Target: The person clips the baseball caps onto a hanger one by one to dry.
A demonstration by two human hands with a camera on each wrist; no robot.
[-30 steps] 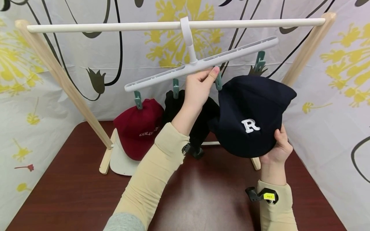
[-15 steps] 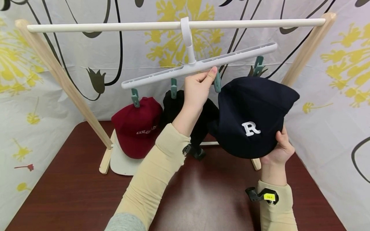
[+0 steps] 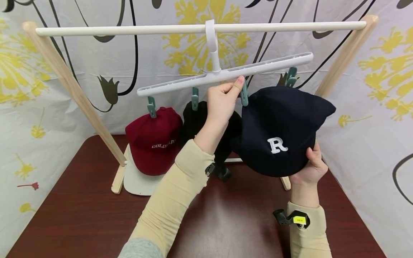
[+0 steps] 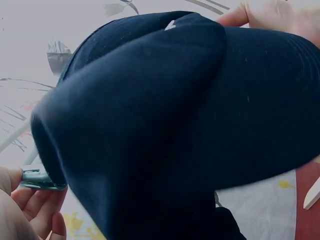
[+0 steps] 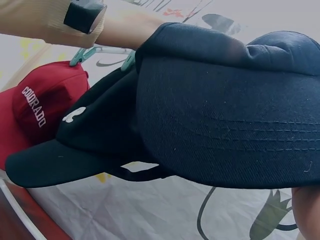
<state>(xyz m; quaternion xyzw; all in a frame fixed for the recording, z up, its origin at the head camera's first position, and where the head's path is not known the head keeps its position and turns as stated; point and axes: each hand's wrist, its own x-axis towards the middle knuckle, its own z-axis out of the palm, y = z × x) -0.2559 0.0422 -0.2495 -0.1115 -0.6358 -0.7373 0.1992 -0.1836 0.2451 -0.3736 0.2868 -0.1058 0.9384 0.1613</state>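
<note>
A navy cap [image 3: 274,122] with a white R hangs at the right below a tilted white hanger [image 3: 258,68]. My right hand [image 3: 309,168] grips its lower right edge, thumb in front. My left hand [image 3: 222,98] pinches a green clip [image 3: 244,94] at the cap's upper left corner; the left wrist view shows that clip [image 4: 42,179] between thumb and fingers, touching the cap's edge. Another green clip [image 3: 291,77] is just above the cap's top right. Whether its jaws hold fabric is hidden.
A red cap [image 3: 154,139] and a black cap [image 3: 226,139] hang from clips at the left and middle. A white brim [image 3: 138,181] lies below the red one. The wooden rack [image 3: 77,95] stands on a dark red table [image 3: 80,215].
The hanger's right end has lowered and its left end has risen, so it tilts less. The red cap has risen slightly. Both hands keep their holds.
</note>
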